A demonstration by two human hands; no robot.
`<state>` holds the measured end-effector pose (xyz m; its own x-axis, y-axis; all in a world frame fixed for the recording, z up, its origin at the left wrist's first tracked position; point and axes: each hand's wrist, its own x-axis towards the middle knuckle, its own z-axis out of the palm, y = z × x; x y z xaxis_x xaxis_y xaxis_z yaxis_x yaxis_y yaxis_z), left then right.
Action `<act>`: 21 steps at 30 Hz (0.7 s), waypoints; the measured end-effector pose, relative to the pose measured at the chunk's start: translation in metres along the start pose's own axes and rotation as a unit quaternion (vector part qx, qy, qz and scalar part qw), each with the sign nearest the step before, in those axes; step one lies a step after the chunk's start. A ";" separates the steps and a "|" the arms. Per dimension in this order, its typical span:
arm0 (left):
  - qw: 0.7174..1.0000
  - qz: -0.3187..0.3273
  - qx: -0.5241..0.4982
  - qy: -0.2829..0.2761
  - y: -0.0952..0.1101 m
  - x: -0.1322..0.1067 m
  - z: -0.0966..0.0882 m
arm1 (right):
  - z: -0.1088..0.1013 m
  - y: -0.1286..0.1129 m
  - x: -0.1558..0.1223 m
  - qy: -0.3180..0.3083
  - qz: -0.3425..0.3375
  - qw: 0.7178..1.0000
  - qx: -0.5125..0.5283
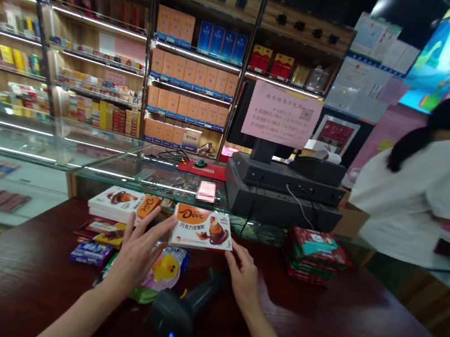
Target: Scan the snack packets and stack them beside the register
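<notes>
The orange-and-white Dove chocolate box (202, 228) is sitting between the hands, its label showing "Dove" and "巧克力". The left hand (137, 251) is spread open, with its fingertips reaching the box's lower left corner. The right hand (243, 279) is held apart from it, partly open, with its fingertips touching the lower right corner. A handheld barcode scanner (182, 308) is lying below and between the hands on the dark red counter (312, 322). A stack of chocolate bars (313, 256) is standing beyond the right hand.

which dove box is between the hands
The orange-topped Dove box lies between the left hand and right hand; the other, a white box with an orange corner, sits farther back, past the left hand.
</notes>
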<state>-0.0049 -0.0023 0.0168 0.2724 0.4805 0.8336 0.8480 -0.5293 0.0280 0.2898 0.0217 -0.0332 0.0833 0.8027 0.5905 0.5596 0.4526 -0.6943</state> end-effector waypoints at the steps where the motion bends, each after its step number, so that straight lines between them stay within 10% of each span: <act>1: 1.000 -0.001 -0.008 0.012 0.002 0.001 -0.003 | 0.000 0.000 0.001 -0.008 0.002 1.000 0.006; 9: 0.996 -0.002 -0.047 0.082 0.014 0.007 -0.012 | 0.006 0.006 0.003 -0.061 0.024 0.997 0.030; 21: 0.999 0.001 -0.001 0.033 0.013 0.007 -0.006 | 0.008 0.011 0.006 -0.093 0.047 0.995 0.000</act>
<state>0.0054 -0.0106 0.0265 0.2435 0.4326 0.8681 0.8464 -0.5318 0.0276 0.2894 0.0347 -0.0406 -0.0193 0.8993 0.4370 0.5563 0.3728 -0.7427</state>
